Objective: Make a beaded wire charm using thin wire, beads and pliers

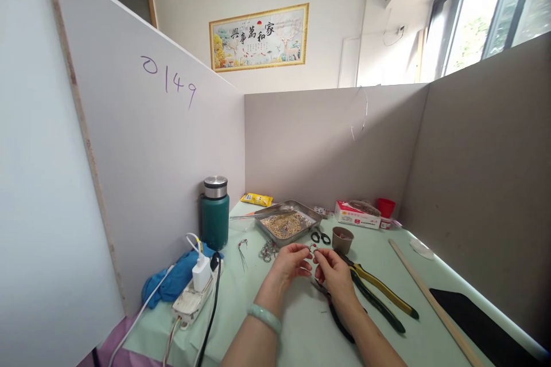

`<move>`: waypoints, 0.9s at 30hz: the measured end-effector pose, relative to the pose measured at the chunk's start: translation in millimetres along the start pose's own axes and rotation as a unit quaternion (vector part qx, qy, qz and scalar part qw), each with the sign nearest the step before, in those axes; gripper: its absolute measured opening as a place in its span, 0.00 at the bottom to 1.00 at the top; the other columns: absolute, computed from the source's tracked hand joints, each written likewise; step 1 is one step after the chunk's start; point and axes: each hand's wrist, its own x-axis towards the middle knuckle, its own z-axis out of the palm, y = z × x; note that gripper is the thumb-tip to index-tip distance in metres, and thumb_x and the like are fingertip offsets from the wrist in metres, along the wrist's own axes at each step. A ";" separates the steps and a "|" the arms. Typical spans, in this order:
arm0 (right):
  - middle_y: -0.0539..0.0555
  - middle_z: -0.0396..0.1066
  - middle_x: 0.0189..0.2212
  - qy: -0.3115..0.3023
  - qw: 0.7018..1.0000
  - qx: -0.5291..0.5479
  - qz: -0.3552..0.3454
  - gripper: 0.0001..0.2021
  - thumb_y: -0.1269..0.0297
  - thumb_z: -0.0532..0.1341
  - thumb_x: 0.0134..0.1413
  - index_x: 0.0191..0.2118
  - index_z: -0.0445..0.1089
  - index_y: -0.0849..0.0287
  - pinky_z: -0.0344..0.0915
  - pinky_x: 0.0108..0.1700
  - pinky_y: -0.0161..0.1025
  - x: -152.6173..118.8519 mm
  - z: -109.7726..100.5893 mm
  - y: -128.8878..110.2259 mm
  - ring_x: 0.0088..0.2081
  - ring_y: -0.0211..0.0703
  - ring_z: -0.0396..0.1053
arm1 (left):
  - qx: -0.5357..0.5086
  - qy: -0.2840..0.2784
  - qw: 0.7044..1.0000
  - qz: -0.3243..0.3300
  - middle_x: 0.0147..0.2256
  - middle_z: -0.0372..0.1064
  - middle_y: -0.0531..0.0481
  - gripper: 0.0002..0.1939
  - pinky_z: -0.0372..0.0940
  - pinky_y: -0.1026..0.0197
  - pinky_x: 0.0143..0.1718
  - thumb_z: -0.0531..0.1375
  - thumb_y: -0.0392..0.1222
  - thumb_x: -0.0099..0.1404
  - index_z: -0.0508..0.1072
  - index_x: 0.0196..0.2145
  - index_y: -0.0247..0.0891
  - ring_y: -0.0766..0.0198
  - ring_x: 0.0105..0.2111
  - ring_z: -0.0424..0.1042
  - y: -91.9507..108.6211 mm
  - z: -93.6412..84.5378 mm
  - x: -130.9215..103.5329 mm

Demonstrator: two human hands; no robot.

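My left hand (291,262), with a pale green bangle (264,316) at the wrist, pinches one side of a small wire piece with red beads (313,246). On its other side, the fingertips of my right hand (334,273) are closed on it too. Its finer details are too small to make out. Partly under my right hand lie black-handled pliers (340,321). Larger pliers with green and yellow handles (381,292) rest just to the right. Black-handled scissors (321,235) and a brown cup (342,239) stand beyond my fingers.
A metal tray of golden beads (287,223) sits at the back. Left of my hands are metal rings (267,250), beaded wires (243,252), a green bottle (215,215) and a power strip (193,298). A wooden strip (430,292) lies right. Partition walls (327,143) enclose the table.
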 end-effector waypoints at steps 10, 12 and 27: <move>0.50 0.69 0.23 -0.003 0.997 -0.066 -0.031 0.15 0.52 0.57 0.46 0.34 0.66 0.58 0.57 0.17 0.33 -4.7 1.5 -6.5 0.17 0.36 0.61 | 0.045 -0.020 0.998 0.025 0.26 0.65 0.51 0.16 0.61 0.65 0.20 0.64 0.44 0.48 0.68 0.32 0.32 0.71 0.20 0.64 3.3 3.5 -4.0; 0.51 0.69 0.25 0.013 0.990 -0.119 -0.075 0.13 0.54 0.56 0.48 0.34 0.67 0.58 0.60 0.22 0.35 -6.4 0.9 -9.2 0.20 0.37 0.63 | 0.050 -0.032 0.998 0.017 0.26 0.65 0.51 0.17 0.62 0.64 0.21 0.64 0.45 0.48 0.67 0.32 0.33 0.68 0.21 0.66 2.9 4.3 -4.8; 0.50 0.70 0.23 0.028 0.988 -0.113 -0.102 0.12 0.55 0.56 0.48 0.31 0.67 0.59 0.63 0.27 0.35 -8.5 2.9 -10.6 0.24 0.40 0.66 | -0.002 -0.153 0.988 -0.006 0.18 0.65 0.52 0.15 0.64 0.61 0.24 0.61 0.49 0.52 0.63 0.28 0.35 0.67 0.17 0.66 3.5 4.1 -6.5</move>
